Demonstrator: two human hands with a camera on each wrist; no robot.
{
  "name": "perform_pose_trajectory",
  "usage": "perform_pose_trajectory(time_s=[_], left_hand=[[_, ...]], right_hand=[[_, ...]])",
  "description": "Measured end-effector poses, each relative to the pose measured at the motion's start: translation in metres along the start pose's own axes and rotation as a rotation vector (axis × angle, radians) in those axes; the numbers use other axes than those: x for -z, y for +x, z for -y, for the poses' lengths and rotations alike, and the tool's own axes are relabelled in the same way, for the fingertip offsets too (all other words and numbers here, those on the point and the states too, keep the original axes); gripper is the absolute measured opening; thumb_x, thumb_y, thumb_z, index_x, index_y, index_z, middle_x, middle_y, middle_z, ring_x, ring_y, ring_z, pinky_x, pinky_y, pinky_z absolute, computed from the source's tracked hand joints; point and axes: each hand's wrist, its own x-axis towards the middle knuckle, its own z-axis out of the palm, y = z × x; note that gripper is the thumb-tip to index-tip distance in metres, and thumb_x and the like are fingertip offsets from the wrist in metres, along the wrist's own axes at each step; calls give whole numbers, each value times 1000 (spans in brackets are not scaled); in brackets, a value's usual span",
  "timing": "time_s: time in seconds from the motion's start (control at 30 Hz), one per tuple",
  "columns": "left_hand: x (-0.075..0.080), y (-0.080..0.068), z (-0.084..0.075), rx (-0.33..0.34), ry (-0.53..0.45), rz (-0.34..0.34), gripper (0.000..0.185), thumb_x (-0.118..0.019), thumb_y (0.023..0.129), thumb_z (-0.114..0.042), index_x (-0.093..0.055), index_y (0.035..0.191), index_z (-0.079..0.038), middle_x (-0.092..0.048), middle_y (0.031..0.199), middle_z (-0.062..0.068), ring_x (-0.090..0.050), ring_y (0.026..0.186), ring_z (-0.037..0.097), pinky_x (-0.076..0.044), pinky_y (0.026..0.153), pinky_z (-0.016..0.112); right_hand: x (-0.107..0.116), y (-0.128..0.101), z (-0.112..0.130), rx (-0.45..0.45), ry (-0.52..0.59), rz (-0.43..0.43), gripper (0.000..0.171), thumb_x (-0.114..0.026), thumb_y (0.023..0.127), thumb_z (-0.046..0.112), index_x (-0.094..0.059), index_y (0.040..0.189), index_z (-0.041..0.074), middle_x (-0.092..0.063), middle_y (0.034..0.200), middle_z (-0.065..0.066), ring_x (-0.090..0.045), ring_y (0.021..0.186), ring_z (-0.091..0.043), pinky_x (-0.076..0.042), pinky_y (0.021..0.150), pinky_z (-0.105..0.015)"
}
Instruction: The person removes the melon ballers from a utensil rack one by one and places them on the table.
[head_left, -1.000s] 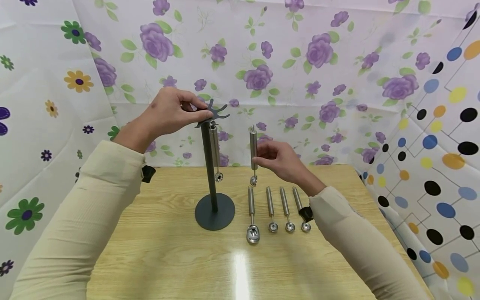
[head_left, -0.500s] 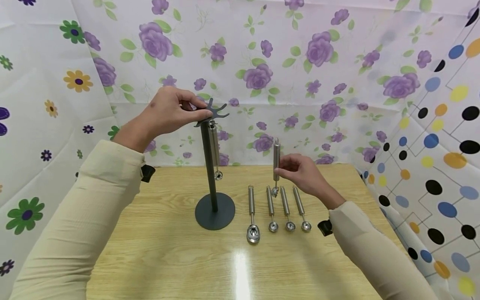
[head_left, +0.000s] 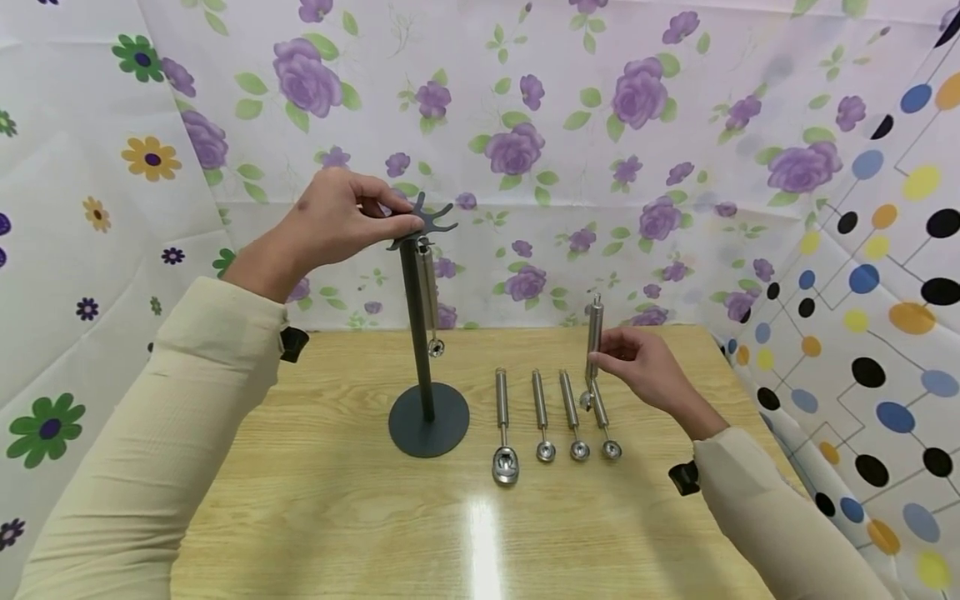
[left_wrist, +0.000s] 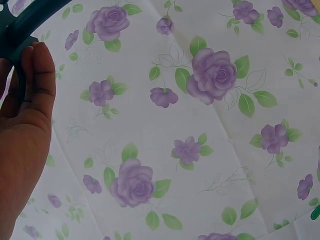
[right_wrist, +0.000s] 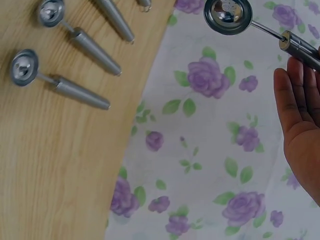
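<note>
My left hand (head_left: 330, 218) pinches the hooked top of a dark metal utensil stand (head_left: 417, 325); the left wrist view shows its fingers around a dark prong. From one hook hangs a steel melon baller (head_left: 429, 287), scoop down. At the right, my right hand (head_left: 647, 368) holds another melon baller (head_left: 595, 333) upright by its handle, above the table. Its round bowl (right_wrist: 228, 16) shows plainly in the right wrist view. Below and left of that hand lie a larger oval scoop (head_left: 503, 429) and three round-bowled melon ballers (head_left: 574, 417), handles pointing to the back.
The wooden table (head_left: 360, 517) ends at a flowered cloth (head_left: 517, 167) behind. A dotted cloth (head_left: 870, 333) stands along the right and a daisy-patterned one (head_left: 82, 292) along the left. The stand's round base (head_left: 429, 442) sits left of the row.
My right hand has carried its melon baller right and down, away from the stand to above the rightmost piece of the row. My left hand has stayed on the stand's top.
</note>
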Motion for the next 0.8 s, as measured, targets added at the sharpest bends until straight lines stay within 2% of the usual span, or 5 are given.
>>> perform_pose_trajectory(time_s=[0.13,0.37,0.67,0.8], left_hand=[[-1,1,1,-1,1,0,24,-77,90,-25,-79,103,-5,-72,88,10,-63,73,17,-47,63,23],[-2,1,0,2,-9,-1,24,-77,90,-24,-79,103,-4,-72,90,10,-62,73,18,-46,62,23],[-2,0,1,3,-19,-6,23,-77,90,-23,-79,104,-4,-71,91,10,-62,73,18,-47,63,23],[-1,0,1,-6,-18,-10,23,-78,90,-24,-79,102,-4,-71,90,10,-61,73,19,-46,62,23]], right_hand=[[4,-6,-12,-8,5,-18,27,-70,96,26,-69,111,3,-68,104,-12,-66,90,-24,-54,75,-27],[9,-15,-32,-59,-9,-37,30,-69,97,28,-67,112,2,-69,102,-12,-65,86,-16,-53,72,-27],[11,-20,-60,-107,-29,-62,33,-70,97,29,-66,113,0,-67,102,-14,-63,87,-24,-52,70,-28],[8,-23,-72,-126,-42,-73,34,-70,97,28,-65,113,-1,-67,101,-14,-62,86,-22,-52,69,-27]])
